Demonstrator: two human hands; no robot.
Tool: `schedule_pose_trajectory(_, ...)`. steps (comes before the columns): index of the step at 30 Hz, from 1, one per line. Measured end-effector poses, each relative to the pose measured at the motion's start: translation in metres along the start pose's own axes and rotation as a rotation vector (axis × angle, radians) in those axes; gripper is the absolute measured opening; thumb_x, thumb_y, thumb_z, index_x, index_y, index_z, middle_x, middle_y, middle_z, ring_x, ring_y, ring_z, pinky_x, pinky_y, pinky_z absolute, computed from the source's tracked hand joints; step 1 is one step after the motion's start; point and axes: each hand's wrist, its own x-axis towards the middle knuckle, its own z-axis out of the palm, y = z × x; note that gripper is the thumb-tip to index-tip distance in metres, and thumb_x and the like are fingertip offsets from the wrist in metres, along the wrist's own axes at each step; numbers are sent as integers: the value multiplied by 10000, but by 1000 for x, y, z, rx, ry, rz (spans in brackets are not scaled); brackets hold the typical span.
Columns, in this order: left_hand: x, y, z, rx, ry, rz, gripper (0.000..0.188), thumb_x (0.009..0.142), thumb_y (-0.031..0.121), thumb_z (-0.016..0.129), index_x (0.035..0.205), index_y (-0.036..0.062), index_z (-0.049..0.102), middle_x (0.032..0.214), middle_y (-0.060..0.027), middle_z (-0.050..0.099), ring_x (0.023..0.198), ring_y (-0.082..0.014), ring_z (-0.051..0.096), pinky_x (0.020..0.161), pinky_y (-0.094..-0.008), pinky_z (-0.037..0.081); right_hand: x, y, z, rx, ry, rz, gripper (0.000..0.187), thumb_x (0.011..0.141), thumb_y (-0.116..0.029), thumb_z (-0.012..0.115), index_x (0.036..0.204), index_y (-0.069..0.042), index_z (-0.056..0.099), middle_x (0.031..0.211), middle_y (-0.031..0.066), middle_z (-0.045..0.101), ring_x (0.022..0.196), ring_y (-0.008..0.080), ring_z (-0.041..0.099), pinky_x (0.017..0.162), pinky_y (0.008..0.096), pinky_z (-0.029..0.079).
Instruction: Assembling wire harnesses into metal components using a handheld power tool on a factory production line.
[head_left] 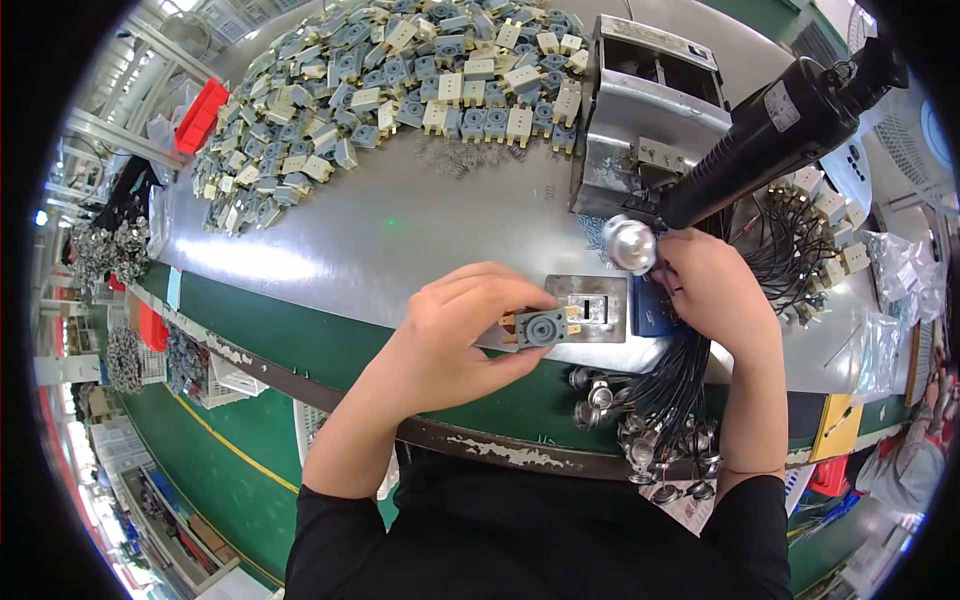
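My left hand [455, 330] pinches a small grey switch-like block [541, 328] between thumb and fingers. The block has a round recess in its face and brass terminals at its sides. It is held just beside a flat metal fixture plate [605, 302] with a slotted raised centre. My right hand [708, 285] is closed at a shiny round metal cap [631, 246], slightly blurred, which it appears to grip by the edge; the fingertips are partly hidden. Close above that hand is the lower end of a black electric screwdriver [765, 140].
A large heap of grey and cream blocks [400, 80] covers the far bench. A metal machine housing [650, 110] stands behind the fixture. Black wires [680, 385] with round metal ends hang over the front edge. More wired blocks [800, 240] and plastic bags [880, 350] lie right.
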Motion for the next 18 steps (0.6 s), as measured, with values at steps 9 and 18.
schedule_pose_trajectory(9, 16, -22, 44, 191, -167, 126, 377, 751, 113, 918, 1097, 103, 769, 1075, -57, 806, 940, -265, 746, 772, -388, 604, 1, 5, 3, 22, -19, -19, 89, 754, -21, 693, 837, 11, 688, 882, 211, 665, 913, 429, 676, 811, 491, 553)
schedule_pose_trajectory(18, 16, -35, 60, 198, -19, 119, 143, 799, 197, 873, 934, 178, 828, 1086, 52, 811, 900, -191, 704, 753, -338, 598, -1, 10, 4, 48, 70, -13, 97, 798, 19, 683, 893, 30, 700, 945, 219, 691, 929, 438, 679, 845, 495, 558)
